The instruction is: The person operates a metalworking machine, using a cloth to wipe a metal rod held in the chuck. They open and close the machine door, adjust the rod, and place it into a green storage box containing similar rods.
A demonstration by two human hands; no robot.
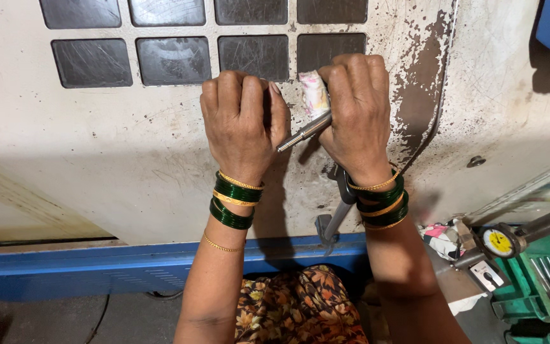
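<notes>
My left hand (242,121) is closed in a fist around the end of a thin steel rod (305,132). The rod runs up to the right into my right hand (358,111). My right hand grips the rod's other end together with a crumpled white and pink cloth (314,92). Both hands are held up against a worn cream machine panel (128,153). Green and gold bangles sit on both wrists. Below my right wrist a dark metal handle (337,220) hangs down; what holds it is hidden.
Dark square window panes (173,60) are set in the panel above my hands. A blue ledge (97,261) runs below it. At the right stand a yellow-faced dial gauge (498,242), a green crate (542,280) and a patterned rag (442,236).
</notes>
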